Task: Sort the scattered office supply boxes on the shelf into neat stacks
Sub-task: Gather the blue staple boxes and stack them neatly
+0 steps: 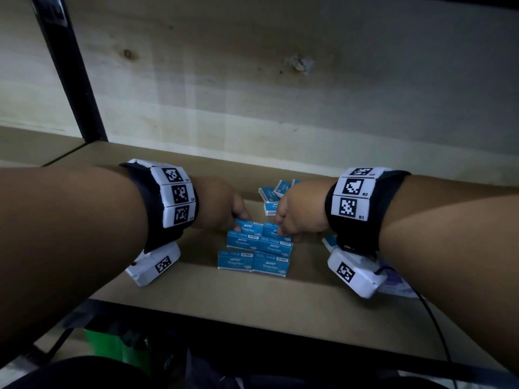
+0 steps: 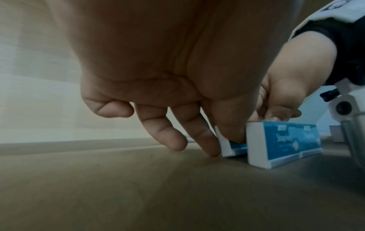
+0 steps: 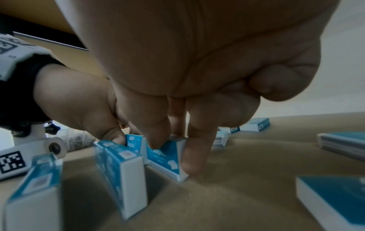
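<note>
On the shelf [image 1: 196, 293]: six blue staple boxes [image 1: 254, 249] stood in three rows of two. Left hand [image 1: 222, 203] and right hand [image 1: 302, 214] each pinched a back-row box with curled fingers. Several loose boxes [image 1: 273, 193] remained behind, apparently unsorted.

A pale wooden back panel [image 1: 252, 80] with two dark knots rises behind; a black metal post [image 1: 70, 68] slants at the far left; a green object [image 1: 112, 343] sits low in shadow under the front edge; a thin black cable [image 1: 438, 327] trails down at the right.
</note>
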